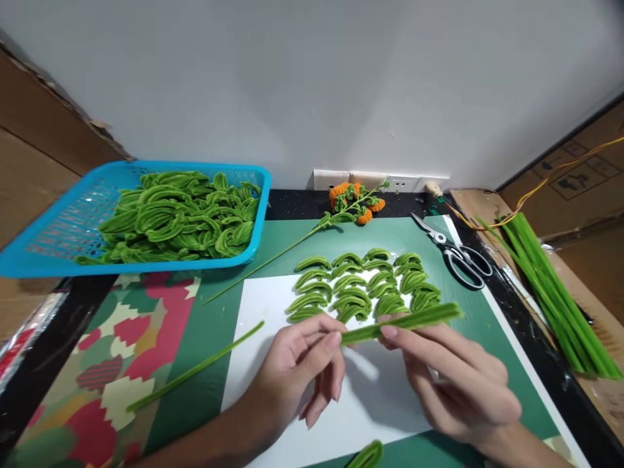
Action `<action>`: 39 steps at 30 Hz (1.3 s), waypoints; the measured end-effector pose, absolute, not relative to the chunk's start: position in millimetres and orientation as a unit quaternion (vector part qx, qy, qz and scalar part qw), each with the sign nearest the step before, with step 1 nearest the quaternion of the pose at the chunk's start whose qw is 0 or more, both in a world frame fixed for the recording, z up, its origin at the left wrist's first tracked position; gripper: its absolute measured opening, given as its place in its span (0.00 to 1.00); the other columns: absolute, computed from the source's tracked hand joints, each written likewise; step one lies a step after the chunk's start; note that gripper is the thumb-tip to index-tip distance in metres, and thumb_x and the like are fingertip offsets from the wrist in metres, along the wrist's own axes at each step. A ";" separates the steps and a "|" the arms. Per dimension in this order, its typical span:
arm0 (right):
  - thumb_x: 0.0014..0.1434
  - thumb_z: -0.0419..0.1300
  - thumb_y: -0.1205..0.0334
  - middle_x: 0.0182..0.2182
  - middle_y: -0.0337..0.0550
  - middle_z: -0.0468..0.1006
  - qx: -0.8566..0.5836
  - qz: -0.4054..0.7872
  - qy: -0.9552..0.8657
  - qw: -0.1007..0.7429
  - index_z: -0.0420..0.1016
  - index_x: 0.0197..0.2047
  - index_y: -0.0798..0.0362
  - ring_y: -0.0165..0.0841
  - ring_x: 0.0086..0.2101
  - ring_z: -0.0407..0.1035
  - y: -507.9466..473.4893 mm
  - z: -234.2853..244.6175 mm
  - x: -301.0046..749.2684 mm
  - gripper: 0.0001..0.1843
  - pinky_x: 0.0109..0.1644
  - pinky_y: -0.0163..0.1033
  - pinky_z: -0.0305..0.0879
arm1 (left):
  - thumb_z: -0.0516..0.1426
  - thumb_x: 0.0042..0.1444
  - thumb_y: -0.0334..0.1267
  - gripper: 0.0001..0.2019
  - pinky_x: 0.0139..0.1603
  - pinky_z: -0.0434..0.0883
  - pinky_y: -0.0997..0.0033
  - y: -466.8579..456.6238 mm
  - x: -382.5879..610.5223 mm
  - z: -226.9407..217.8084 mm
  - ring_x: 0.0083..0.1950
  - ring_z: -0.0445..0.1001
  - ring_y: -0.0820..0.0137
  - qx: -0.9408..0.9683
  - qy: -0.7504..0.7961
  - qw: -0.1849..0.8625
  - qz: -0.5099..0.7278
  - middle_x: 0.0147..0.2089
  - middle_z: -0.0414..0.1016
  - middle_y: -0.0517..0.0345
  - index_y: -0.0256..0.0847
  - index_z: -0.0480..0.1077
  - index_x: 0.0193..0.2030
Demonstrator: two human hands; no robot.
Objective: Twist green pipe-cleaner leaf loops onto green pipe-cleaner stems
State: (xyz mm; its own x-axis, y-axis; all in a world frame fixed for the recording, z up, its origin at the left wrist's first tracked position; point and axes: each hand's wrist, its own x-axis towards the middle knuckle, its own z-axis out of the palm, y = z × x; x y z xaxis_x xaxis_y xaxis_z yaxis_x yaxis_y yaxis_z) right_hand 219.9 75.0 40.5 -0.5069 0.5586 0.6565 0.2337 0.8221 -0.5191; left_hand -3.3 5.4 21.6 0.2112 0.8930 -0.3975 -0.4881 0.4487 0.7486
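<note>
A blue plastic basket point(166, 266) with perforated walls sits at the far left against the wall, holding a heap of curved, fuzzy green pieces point(166, 211) piled toward its middle and right side. Below it, a single green stem point(195, 368) lies slantwise across a patterned sheet point(131, 325) and a green mat point(400, 231). Near center, a person's left hand point(302, 364) pinches one end of a fuzzy green strip point(370, 333) between thumb and fingers, above a white sheet point(273, 305). Behind the strip, curved green leaf shapes point(351, 302) stand in four columns, partly on the white sheet. An orange flower spray point(340, 194) rests beyond them, its long stem reaching toward the basket. The right hand point(458, 370) clamps the same strip farther along, thumb against fingers, its free end pointing right. Scissors point(455, 250) lie with blades apart on the mat's right side. At far right, a bundle of long green stems point(550, 286) rests on flattened cardboard point(604, 383) beside a cardboard box point(575, 175).
</note>
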 end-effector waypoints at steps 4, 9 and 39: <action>0.62 0.59 0.81 0.40 0.44 0.89 -0.238 0.218 -0.830 0.455 0.84 0.57 0.54 0.31 0.35 0.85 73.4 46.8 218.6 0.24 0.36 0.32 0.82 | 0.66 0.66 0.57 0.21 0.09 0.55 0.85 8.7 -4.1 26.0 0.10 0.59 0.81 0.239 0.403 0.740 0.483 0.19 0.77 0.63 0.40 0.72 0.39; 0.64 0.61 0.79 0.38 0.44 0.89 -0.245 0.286 -0.806 0.456 0.83 0.55 0.51 0.34 0.32 0.84 74.7 42.6 216.9 0.21 0.35 0.37 0.82 | 0.65 0.68 0.56 0.26 0.10 0.60 0.85 10.7 -4.8 31.2 0.12 0.69 0.78 0.270 0.429 0.713 0.485 0.21 0.79 0.56 0.34 0.75 0.29; 0.72 0.64 0.59 0.21 0.35 0.76 -0.286 0.531 -0.699 0.385 0.83 0.37 0.53 0.28 0.22 0.70 79.9 38.6 213.8 0.11 0.28 0.35 0.66 | 0.65 0.67 0.56 0.25 0.12 0.65 0.81 9.7 -1.8 35.7 0.15 0.76 0.72 0.345 0.448 0.691 0.450 0.26 0.85 0.48 0.34 0.78 0.31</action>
State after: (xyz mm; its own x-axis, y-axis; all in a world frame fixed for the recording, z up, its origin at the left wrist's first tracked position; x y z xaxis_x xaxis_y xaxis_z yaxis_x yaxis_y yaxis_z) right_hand 213.8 79.9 38.6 -0.5405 0.8081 0.2342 -0.0087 0.2729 -0.9620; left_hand -1.8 9.7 35.7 0.1929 0.9310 -0.3098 -0.3129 0.3577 0.8799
